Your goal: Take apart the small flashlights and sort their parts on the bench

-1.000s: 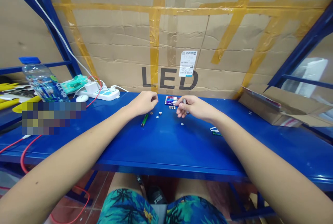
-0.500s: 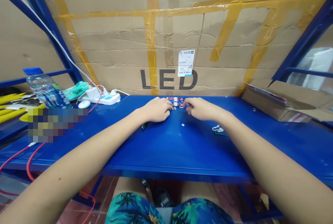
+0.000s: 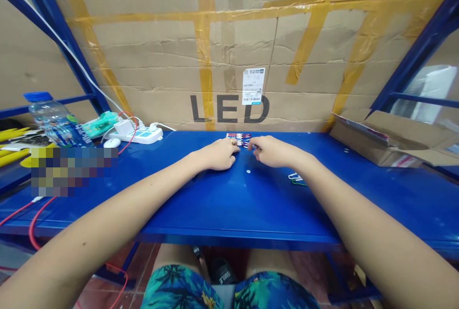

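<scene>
A tight row of small slim sticks with red, white and blue bands [image 3: 238,137] lies on the blue metal shelf [image 3: 229,208], near its back. My left hand [image 3: 218,154] rests with its fingertips at the row's left end. My right hand [image 3: 272,152] reaches the right end, its fingers curled down at the row. Neither hand's grip shows clearly. A small silver disc [image 3: 248,171] lies just in front of the gap between my hands. Green-and-white paper clips [image 3: 296,179] lie to the right of my right wrist.
A white power strip [image 3: 138,135] with plugged-in chargers, a white mouse [image 3: 112,143] and a water bottle [image 3: 53,121] stand at the back left. Red cable hangs over the shelf's left side. A flattened cardboard box [image 3: 376,142] sits at the right.
My hands have moved together onto the row from its two ends. They now cover the small discs and the green stick seen earlier. The view has tilted slightly.
</scene>
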Demonstrator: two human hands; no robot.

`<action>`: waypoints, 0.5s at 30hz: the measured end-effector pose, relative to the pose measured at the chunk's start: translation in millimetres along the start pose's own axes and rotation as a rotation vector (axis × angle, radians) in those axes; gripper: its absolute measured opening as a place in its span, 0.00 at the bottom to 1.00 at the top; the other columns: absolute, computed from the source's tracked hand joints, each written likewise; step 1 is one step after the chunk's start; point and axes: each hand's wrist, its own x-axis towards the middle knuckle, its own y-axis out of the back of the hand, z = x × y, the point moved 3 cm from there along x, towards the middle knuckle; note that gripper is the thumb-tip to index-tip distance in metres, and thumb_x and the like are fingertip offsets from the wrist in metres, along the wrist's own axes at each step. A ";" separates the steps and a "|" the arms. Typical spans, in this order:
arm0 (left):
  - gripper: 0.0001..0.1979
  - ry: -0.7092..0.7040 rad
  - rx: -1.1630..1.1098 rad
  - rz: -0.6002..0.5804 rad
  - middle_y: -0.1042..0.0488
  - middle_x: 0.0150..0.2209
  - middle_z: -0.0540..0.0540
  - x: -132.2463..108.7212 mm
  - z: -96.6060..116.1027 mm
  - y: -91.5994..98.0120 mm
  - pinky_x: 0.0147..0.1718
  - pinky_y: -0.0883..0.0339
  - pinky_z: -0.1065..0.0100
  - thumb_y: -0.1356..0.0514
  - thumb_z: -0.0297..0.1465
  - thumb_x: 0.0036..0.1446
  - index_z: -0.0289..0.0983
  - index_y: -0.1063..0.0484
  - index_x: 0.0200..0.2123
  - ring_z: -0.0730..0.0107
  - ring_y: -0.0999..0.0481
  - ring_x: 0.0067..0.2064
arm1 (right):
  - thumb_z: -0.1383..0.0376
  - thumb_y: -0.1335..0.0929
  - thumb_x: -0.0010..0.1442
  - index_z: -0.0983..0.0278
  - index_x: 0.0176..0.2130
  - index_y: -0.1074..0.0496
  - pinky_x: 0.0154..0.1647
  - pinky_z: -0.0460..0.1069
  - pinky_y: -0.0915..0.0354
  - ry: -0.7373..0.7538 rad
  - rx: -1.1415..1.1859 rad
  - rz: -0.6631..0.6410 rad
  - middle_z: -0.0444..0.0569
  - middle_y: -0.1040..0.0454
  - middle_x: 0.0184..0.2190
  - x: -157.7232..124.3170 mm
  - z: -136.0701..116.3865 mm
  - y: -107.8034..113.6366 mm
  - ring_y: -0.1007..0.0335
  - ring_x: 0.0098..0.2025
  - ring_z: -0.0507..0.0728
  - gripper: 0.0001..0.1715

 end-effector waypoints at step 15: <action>0.20 0.071 -0.060 0.018 0.27 0.51 0.37 -4.4 -2.5 2.7 0.52 0.37 0.55 0.49 0.27 0.57 0.35 0.28 0.51 0.53 0.32 0.52 | 0.74 0.36 0.55 0.63 0.38 0.29 0.31 0.47 0.44 -0.023 0.066 0.046 0.50 0.24 0.35 3.1 10.1 2.8 0.33 0.33 0.55 0.12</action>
